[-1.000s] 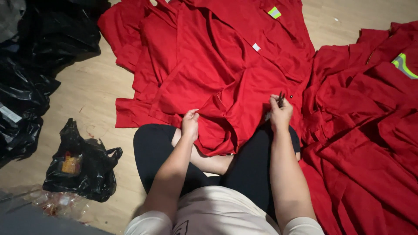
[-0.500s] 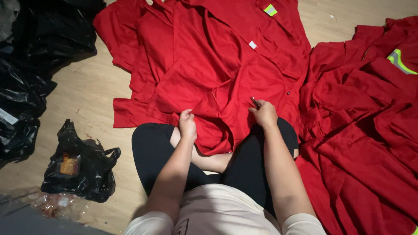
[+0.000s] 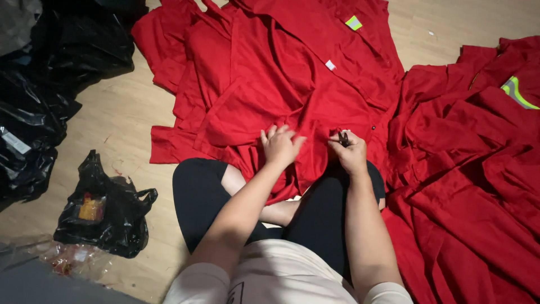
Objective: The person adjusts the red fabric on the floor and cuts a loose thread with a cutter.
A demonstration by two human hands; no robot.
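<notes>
I sit cross-legged on a wooden floor with a red garment (image 3: 264,84) spread before me and draped over my knees. My left hand (image 3: 279,144) presses on the cloth with fingers spread, gathering a fold. My right hand (image 3: 350,153) is closed around a small dark tool (image 3: 342,138), likely thread snips, with its tip at the red cloth just right of my left hand. The two hands lie close together over the garment's lower part.
A heap of more red garments (image 3: 472,169) with a reflective yellow-grey stripe (image 3: 514,90) lies at the right. Black plastic bags (image 3: 45,84) fill the left. A small black bag (image 3: 107,211) with something yellow inside sits near my left knee.
Both hands have moved inward and up over the cloth. The right hand with the tool came left, the left hand shifted right, and they now work side by side.
</notes>
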